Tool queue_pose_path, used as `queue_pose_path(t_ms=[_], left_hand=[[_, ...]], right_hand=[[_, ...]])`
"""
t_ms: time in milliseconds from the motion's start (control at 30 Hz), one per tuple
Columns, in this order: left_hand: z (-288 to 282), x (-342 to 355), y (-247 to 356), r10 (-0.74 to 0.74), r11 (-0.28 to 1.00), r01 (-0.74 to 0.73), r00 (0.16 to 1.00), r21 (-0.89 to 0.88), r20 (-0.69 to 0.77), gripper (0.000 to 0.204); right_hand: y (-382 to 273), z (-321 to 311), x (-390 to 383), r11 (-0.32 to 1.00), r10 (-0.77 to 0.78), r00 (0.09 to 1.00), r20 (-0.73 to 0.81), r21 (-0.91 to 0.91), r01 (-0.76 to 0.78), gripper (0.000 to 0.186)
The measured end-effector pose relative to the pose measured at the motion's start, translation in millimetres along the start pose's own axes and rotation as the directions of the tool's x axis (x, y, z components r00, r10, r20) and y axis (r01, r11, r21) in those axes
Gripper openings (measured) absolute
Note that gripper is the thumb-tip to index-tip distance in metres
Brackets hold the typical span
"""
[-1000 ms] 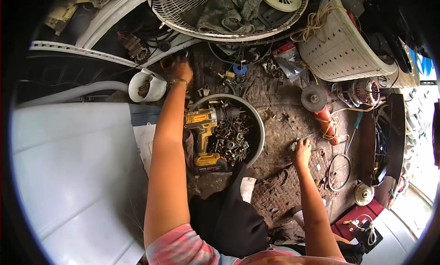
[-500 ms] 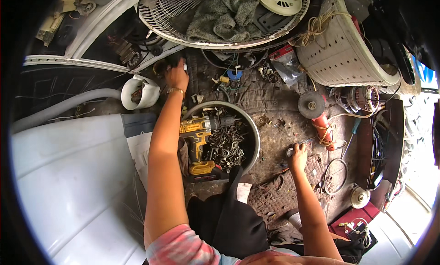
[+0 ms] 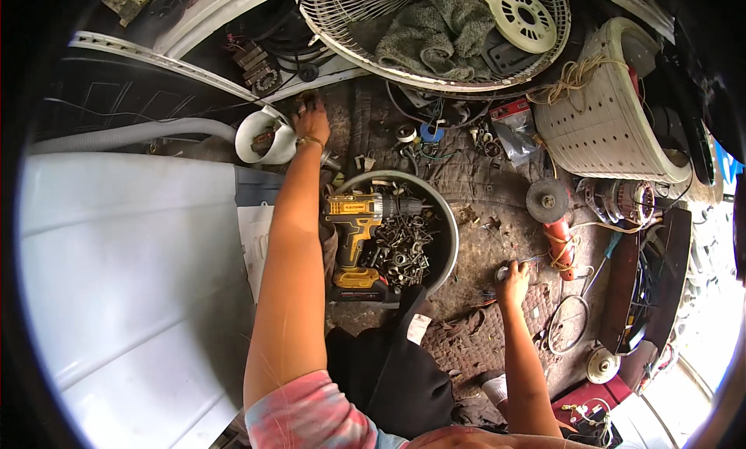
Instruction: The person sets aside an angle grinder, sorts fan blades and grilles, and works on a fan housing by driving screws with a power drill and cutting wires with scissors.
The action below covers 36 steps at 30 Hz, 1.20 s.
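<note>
My left hand (image 3: 311,121) reaches to the back beside a white jug (image 3: 265,138); its curled fingertips are in shadow, so what they hold is unclear. My right hand (image 3: 514,282) is low over the dirty mat, fingers closed on a small silvery part (image 3: 502,273) with thin wires. Between my arms sits a round metal basin (image 3: 448,235) full of bolts and fittings (image 3: 400,251), with a yellow-and-black cordless drill (image 3: 353,235) lying across it. Right of that lies a red angle grinder (image 3: 558,243) with its cord wound round it.
A wire fan guard (image 3: 350,45) holding cloth (image 3: 431,37) is at the back. A perforated white tub (image 3: 590,115), a motor winding (image 3: 637,202) and a dark wooden box (image 3: 664,286) line the right. A large white panel (image 3: 132,278) fills the left.
The view has shifted slightly. My left hand is a little closer to the jug, and the small white item at its fingertips half a second ago no longer shows.
</note>
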<state>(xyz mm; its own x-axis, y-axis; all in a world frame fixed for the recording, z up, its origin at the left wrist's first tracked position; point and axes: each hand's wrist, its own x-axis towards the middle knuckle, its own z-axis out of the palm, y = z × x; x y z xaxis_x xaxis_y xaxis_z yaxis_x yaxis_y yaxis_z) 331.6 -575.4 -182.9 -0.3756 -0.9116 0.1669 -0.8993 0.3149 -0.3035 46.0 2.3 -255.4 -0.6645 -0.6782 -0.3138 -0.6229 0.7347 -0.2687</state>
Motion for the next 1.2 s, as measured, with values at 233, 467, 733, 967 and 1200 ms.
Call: queue_pose_path(t_ms=[233,467,733,967,1200], left_hand=[[-5.1,-50.9,97.0,0.002,0.797,0.108,0.983,-0.594,0.182,0.055],[-120.9,-73.1,96.3,-0.240,0.273,-0.009,0.968,-0.962,-0.078,0.035],[-86.4,-62.7,-26.2,-0.428,0.904,0.426,0.897,-0.044,-0.111,0.034],[-49.1,-65.3,6.3,-0.298,0.952,0.303,0.949,-0.034,0.102,0.051],[-40.5,-65.0,-15.7,-0.345,0.907,0.338,0.938,-0.252,0.018,0.039]], right_hand=[[58.3,-0.9,3.9,0.993,0.064,0.997,-0.031,-0.096,-0.067,0.046],[73.2,-11.6,4.3,0.991,0.062,0.997,-0.046,-0.118,-0.067,0.037],[40.3,4.8,-0.5,1.000,0.007,0.999,-0.044,-0.018,-0.008,0.034],[64.9,-4.9,1.3,0.995,0.039,0.995,-0.096,-0.082,-0.047,0.031],[44.4,-6.8,-1.3,0.999,0.021,0.995,-0.099,-0.043,-0.025,0.034]])
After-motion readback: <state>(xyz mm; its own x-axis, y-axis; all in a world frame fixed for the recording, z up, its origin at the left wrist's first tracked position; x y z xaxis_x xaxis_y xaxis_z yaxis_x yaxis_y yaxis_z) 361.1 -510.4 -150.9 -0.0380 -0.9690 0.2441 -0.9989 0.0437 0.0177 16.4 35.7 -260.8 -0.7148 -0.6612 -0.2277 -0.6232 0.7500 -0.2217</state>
